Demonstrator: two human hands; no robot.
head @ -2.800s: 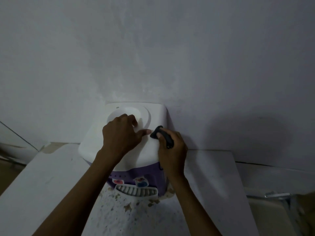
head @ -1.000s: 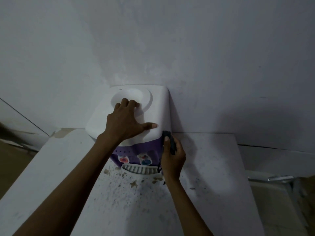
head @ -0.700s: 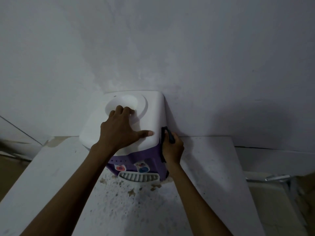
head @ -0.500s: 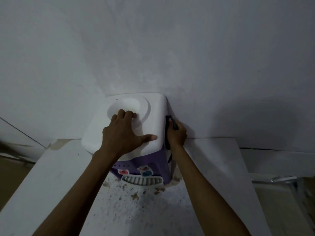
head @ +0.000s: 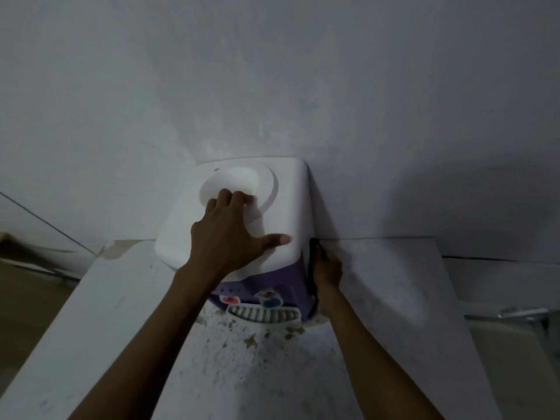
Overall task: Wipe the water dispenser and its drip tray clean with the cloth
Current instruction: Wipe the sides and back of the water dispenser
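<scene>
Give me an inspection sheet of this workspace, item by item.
Surface: white counter, brown flecks and stains in front of the dispenser.
Job's things: water dispenser, white top, purple front; drip tray grille at its base; dark cloth against its right side.
Clutter: nothing seen.
Grips: left hand rests on the top; right hand holds the cloth.
Cables: nothing seen.
Surroundings: white wall behind.
</scene>
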